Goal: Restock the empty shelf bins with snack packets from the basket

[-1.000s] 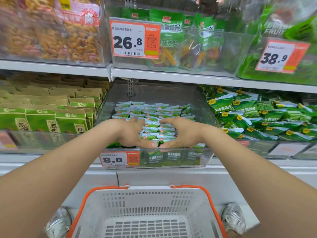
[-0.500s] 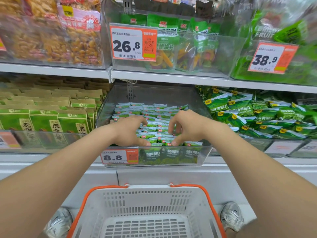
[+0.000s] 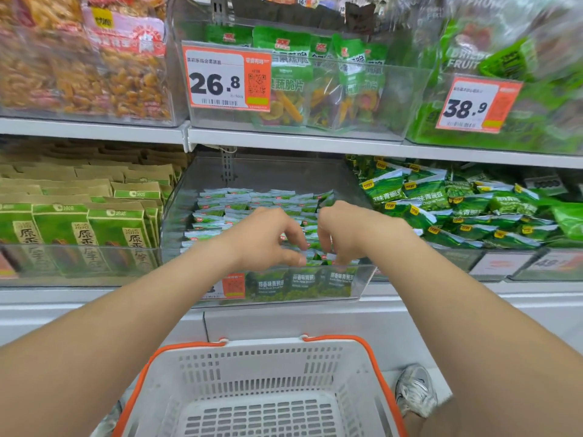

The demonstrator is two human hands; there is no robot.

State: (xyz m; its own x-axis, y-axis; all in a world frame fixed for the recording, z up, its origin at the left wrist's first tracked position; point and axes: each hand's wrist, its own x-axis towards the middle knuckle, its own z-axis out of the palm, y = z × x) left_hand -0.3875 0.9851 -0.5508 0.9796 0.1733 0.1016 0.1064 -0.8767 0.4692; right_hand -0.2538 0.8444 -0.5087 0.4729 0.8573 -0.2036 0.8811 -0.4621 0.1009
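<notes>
Small green-and-white snack packets fill the clear middle shelf bin in rows. Both of my hands hover over the front rows of that bin. My left hand has curled fingers and its thumb spread, with nothing visible between them. My right hand points its fingers down so the tips touch the front packets; no packet is seen gripped. Below, the white basket with orange handles shows a bare slotted bottom.
Tan and green boxes fill the bin to the left, and larger green pea packets fill the one to the right. The upper shelf holds bins of dried-fruit bags with price tags. My shoes stand beside the basket.
Both hands have gone from lying flat on the packets to raised, with fingers curled down at the front rows. The view has tilted slightly upward.
</notes>
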